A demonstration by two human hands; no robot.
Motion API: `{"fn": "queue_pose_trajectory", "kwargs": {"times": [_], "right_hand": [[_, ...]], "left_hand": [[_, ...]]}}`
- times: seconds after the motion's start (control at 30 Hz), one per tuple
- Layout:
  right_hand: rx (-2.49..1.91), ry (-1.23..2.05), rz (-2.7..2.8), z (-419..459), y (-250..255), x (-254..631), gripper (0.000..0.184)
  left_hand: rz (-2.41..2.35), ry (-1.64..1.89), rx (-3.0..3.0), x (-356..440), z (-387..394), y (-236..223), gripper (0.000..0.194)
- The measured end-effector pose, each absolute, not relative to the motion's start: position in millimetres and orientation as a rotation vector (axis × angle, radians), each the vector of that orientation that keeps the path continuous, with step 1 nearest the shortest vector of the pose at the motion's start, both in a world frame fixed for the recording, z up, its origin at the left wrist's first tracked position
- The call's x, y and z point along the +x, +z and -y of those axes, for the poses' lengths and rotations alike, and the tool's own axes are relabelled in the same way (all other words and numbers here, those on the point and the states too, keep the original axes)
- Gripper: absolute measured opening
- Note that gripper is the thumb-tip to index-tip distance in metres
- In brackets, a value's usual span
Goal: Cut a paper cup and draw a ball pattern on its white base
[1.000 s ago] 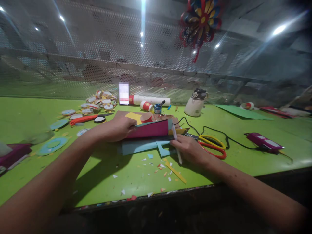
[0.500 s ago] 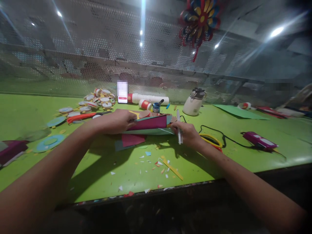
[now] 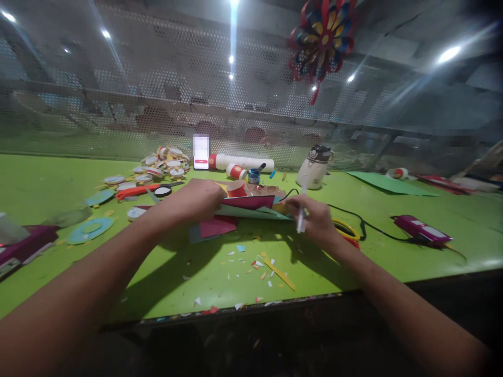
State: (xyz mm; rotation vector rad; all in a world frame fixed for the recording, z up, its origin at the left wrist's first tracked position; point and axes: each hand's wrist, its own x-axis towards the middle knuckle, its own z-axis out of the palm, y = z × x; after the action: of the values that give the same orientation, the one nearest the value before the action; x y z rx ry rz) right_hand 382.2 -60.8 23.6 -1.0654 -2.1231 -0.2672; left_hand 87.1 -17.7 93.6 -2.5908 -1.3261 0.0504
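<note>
My left hand (image 3: 206, 198) is closed on the left end of some coloured paper sheets, raised a little off the green table. A purple sheet (image 3: 251, 202) shows in front, with a pale green sheet (image 3: 255, 212) below it. In my right hand (image 3: 314, 215) a clear pen (image 3: 301, 221) stands nearly upright and blurred. That hand's fingertips are at the sheets' right end; whether they grip the paper I cannot tell. Pink paper (image 3: 218, 226) lies under the sheets. Behind them are a red cup piece (image 3: 237, 189) and a blue jar (image 3: 254, 177).
Orange-handled scissors (image 3: 137, 192) and paper discs (image 3: 173, 165) lie left. A phone (image 3: 201, 153), stacked paper cups (image 3: 247, 163) and a bottle (image 3: 312, 172) stand or lie behind. Purple power strip (image 3: 422, 230) with black cord is right. Scraps and a yellow strip (image 3: 279, 272) lie in front.
My right hand has moved slightly right with the pen, away from the purple sheet. The pale green sheet now extends further right below it. The view has shifted a little.
</note>
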Motion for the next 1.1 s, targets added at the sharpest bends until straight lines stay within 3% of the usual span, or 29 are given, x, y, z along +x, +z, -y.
{"fn": "queue_pose_trajectory", "kwargs": {"times": [0.1,0.23,0.4,0.5,0.73,0.93,1.1], "right_hand": [[-0.978,-0.403,2.106,98,25,366,0.022],[-0.656,-0.381,2.565,116,21,328,0.011],[-0.489,-0.411,2.887,83,23,293,0.027],[-0.466,-0.44,2.963,62,26,284,0.035],[-0.596,-0.345,2.982,32,17,271,0.024],[-0.679,-0.207,2.944,57,9,268,0.022],[-0.626,-0.089,2.891,87,13,274,0.041]], "left_hand": [[1.286,0.057,-2.587,86,13,95,0.019],[1.274,0.073,-2.57,90,11,105,0.019],[1.262,0.113,-2.581,96,6,123,0.018],[1.274,0.13,-2.586,100,5,130,0.02],[1.295,0.15,-2.614,104,8,135,0.026],[1.257,0.134,-2.644,98,3,127,0.025],[1.231,0.124,-2.642,97,0,127,0.022]]}}
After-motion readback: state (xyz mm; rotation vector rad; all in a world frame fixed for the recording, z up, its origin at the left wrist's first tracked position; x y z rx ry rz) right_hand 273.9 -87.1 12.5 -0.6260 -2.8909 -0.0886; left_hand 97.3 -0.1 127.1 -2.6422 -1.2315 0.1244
